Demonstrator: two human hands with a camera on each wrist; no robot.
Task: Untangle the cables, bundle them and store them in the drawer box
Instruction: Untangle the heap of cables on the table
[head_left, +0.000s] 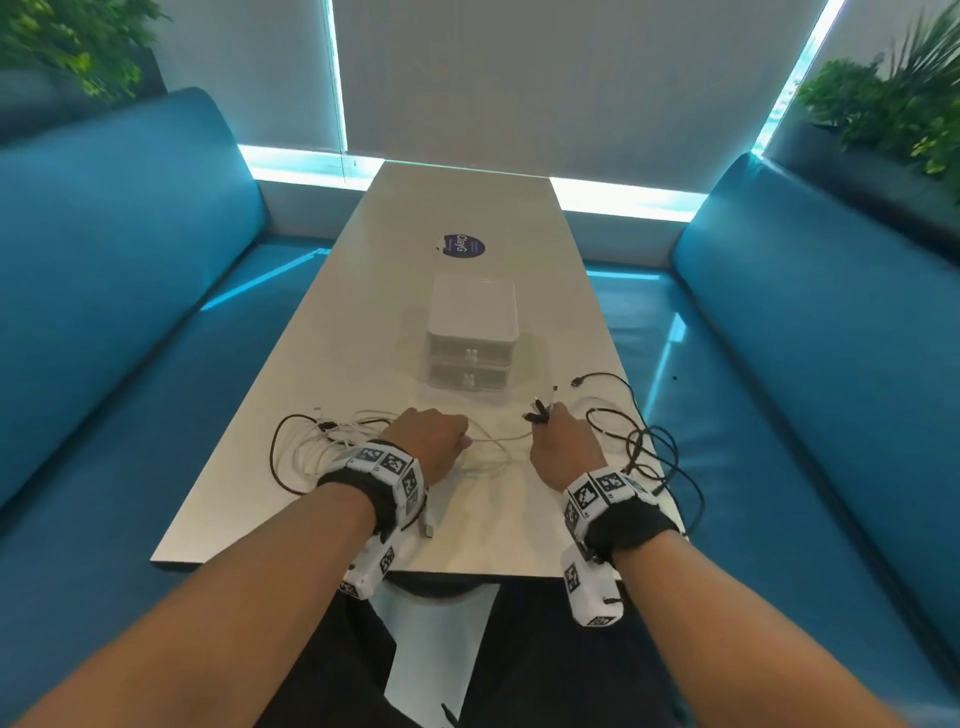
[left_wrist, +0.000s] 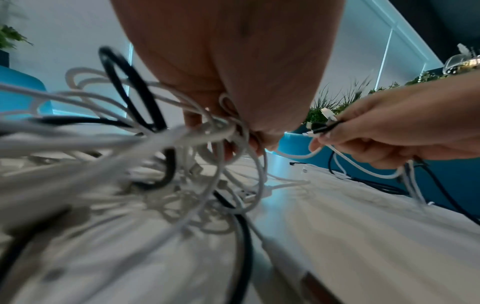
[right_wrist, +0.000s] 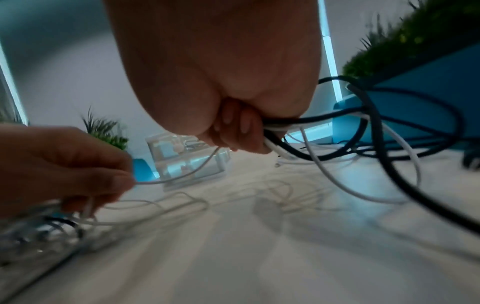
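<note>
A tangle of white and black cables lies on the white table at the near left. My left hand grips several white strands of the tangle, fingers curled round them. My right hand holds a bunch of black and white cable ends, their plugs sticking up past the fingers. Black cable loops trail to the right of it and over the table edge. A thin white cable runs between both hands. The white two-drawer box stands just beyond the hands, both drawers closed.
A round dark sticker lies on the table beyond the box. Blue benches flank the table on both sides. Plants sit behind the bench backs. A white sheet lies on my lap below the table edge.
</note>
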